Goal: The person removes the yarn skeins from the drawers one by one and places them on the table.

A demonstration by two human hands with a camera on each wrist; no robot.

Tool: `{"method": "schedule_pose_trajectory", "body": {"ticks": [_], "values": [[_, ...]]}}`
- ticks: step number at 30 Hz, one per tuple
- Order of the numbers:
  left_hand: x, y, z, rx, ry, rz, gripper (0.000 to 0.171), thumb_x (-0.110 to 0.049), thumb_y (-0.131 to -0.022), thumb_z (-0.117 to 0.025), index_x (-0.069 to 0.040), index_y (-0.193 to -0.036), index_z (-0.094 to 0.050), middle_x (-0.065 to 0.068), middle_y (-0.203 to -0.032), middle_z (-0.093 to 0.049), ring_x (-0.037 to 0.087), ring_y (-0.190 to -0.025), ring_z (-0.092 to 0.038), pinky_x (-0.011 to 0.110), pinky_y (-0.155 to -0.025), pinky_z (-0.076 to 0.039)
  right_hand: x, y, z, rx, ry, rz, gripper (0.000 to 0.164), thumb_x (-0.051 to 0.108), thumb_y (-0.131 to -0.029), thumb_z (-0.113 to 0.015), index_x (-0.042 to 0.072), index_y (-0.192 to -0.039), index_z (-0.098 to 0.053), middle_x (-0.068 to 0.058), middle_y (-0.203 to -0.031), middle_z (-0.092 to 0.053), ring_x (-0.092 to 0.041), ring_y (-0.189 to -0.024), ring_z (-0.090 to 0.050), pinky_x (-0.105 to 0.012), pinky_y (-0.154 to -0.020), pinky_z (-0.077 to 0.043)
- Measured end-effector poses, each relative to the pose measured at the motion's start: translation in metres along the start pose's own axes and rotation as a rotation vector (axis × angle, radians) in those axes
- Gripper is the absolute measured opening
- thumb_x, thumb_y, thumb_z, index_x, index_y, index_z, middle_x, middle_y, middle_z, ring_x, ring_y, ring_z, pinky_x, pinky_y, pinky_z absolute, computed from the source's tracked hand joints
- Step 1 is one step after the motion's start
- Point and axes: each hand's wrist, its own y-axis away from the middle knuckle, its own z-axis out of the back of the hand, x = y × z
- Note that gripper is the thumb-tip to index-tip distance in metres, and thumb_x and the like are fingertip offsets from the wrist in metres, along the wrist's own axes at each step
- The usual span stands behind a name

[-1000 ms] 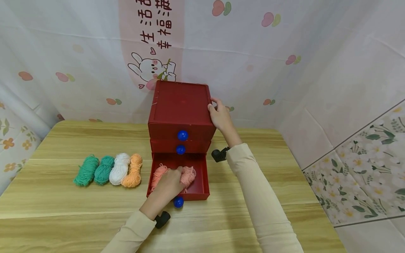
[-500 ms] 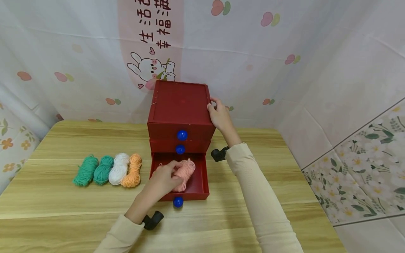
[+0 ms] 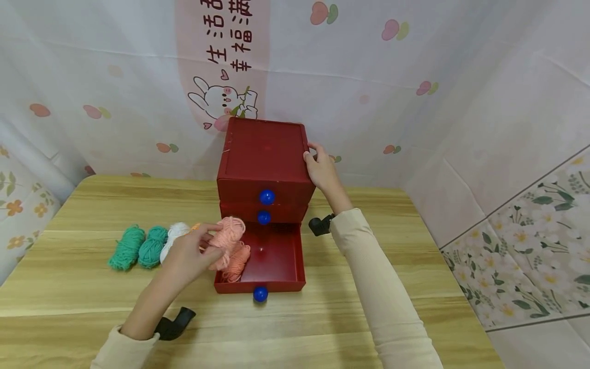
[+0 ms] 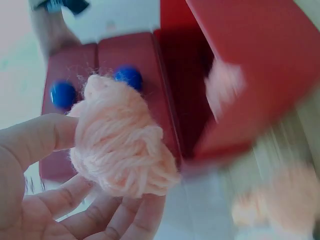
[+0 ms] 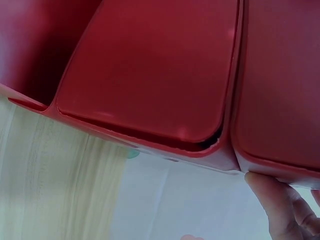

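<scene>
A pale pink yarn skein (image 3: 229, 234) is pinched between the thumb and fingers of my left hand (image 3: 191, 256), lifted over the left side of the open bottom drawer (image 3: 278, 256). Below it, a darker coral skein (image 3: 237, 262) lies in that drawer, partly covered from the head view. In the left wrist view the held skein (image 4: 122, 142) fills the middle. My right hand (image 3: 323, 169) rests against the right side of the red drawer cabinet (image 3: 265, 151), thumb on the top edge. The right wrist view shows its fingers (image 5: 280, 205) touching the cabinet's side.
Left of the cabinet, two green skeins (image 3: 127, 248), a white one (image 3: 172, 237) and an orange one, mostly behind my left hand, lie in a row on the wooden table (image 3: 350, 318). Two upper drawers with blue knobs (image 3: 267, 197) are closed. A printed curtain hangs behind.
My left hand has picked the pale pink skein up out of the bottom drawer and moved it leftward. The coral skein is uncovered in the drawer. My right hand has stayed put.
</scene>
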Motion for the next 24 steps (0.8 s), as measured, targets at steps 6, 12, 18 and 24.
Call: {"method": "schedule_pose_trajectory", "body": {"ticks": [6, 12, 18, 24], "values": [[0.038, 0.007, 0.037, -0.077, -0.062, 0.022, 0.047, -0.017, -0.086, -0.062, 0.003, -0.127, -0.049, 0.024, -0.102, -0.065, 0.035, -0.088, -0.063, 0.028, -0.058, -0.047, -0.001, -0.001, 0.000, 0.000, 0.003, 0.002, 0.047, 0.030, -0.100, -0.034, 0.015, -0.145, -0.031, -0.016, -0.115, -0.056, -0.029, -0.097, -0.056, -0.042, -0.085, -0.047], [0.087, 0.011, 0.078, -0.151, -0.173, 0.110, 0.050, -0.023, -0.089, -0.060, 0.009, -0.125, -0.045, 0.034, -0.105, -0.060, 0.046, -0.088, -0.059, 0.029, -0.054, -0.044, -0.001, -0.002, 0.000, -0.007, 0.005, 0.003, 0.046, 0.030, -0.100, -0.035, 0.016, -0.144, -0.032, -0.015, -0.113, -0.056, -0.028, -0.098, -0.055, -0.043, -0.086, -0.046], [0.135, 0.014, 0.117, -0.163, -0.287, 0.231, 0.059, -0.029, -0.092, -0.055, 0.016, -0.126, -0.038, 0.041, -0.108, -0.053, 0.054, -0.085, -0.054, 0.045, -0.055, -0.044, -0.001, -0.001, 0.001, -0.003, 0.007, 0.004, 0.047, 0.031, -0.100, -0.034, 0.015, -0.145, -0.031, -0.015, -0.114, -0.056, -0.028, -0.099, -0.055, -0.042, -0.086, -0.046], [0.168, 0.014, 0.132, -0.152, -0.369, 0.334, 0.058, -0.028, -0.092, -0.054, 0.019, -0.121, -0.037, 0.042, -0.106, -0.051, 0.056, -0.083, -0.052, 0.049, -0.058, -0.042, -0.001, -0.002, 0.000, 0.003, 0.011, 0.009, 0.047, 0.031, -0.100, -0.034, 0.016, -0.145, -0.031, -0.015, -0.115, -0.056, -0.028, -0.098, -0.056, -0.042, -0.085, -0.046]]}}
